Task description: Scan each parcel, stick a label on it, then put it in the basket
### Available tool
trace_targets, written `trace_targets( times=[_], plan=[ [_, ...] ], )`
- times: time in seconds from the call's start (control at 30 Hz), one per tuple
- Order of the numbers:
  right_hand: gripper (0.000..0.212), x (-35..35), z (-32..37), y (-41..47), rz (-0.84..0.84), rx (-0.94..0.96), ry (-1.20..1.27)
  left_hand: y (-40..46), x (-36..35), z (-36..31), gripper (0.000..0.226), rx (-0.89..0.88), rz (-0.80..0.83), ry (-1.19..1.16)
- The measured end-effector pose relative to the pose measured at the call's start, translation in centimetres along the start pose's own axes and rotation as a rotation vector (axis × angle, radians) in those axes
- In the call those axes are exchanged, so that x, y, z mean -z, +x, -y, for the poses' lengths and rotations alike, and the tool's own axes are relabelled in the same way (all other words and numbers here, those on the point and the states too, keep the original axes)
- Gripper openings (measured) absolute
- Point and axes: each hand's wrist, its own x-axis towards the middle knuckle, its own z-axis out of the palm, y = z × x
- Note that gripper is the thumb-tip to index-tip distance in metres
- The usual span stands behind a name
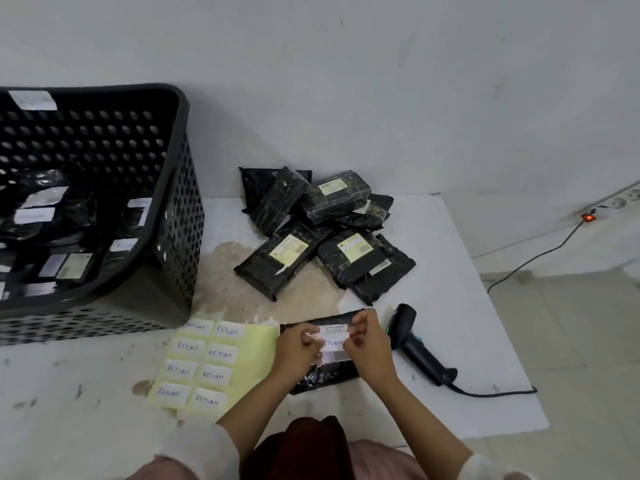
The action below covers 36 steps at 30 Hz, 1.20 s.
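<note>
I pinch a white RETURN label by its two ends — left hand on one side, right hand on the other — just over the black parcel lying on the table in front of me. I judge the labelling step half done; the basket comes next. The black basket at my left already holds many labelled parcels, while a pile of unlabelled parcels waits beyond. The sticker sheet lies left of the parcel, the barcode scanner right — nothing blocks the way to the basket.
</note>
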Motion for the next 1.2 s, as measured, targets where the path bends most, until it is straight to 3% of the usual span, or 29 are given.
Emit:
trace_targets(
  times=[0.3,0.5,0.93,1.07,1.2],
  plan=[
    [0.033,0.0,-2.4,2.9,0.070,-0.036,-0.140,1.8,-2.1,0.7,0.020,0.080,-0.124,0.116],
    [0.035,-0.2,-2.4,3.7,0.084,0.038,-0.219,2.5,-2.8,0.8,0.030,0.061,-0.207,0.180],
    [0.026,-0.7,-1.9,3.8,0.139,0.115,-0.328,3.2,-3.2,0.8,0.012,0.056,-0.195,0.347],
    [0.019,-0.7,-1.8,4.4,0.146,0.345,-0.726,2.7,-3.3,0.7,0.011,-0.002,-0.199,0.434],
    [0.035,-0.1,-2.0,3.4,0.137,0.623,-0.993,2.2,-2.9,1.2,0.029,-0.151,-0.173,0.592]
  ],
)
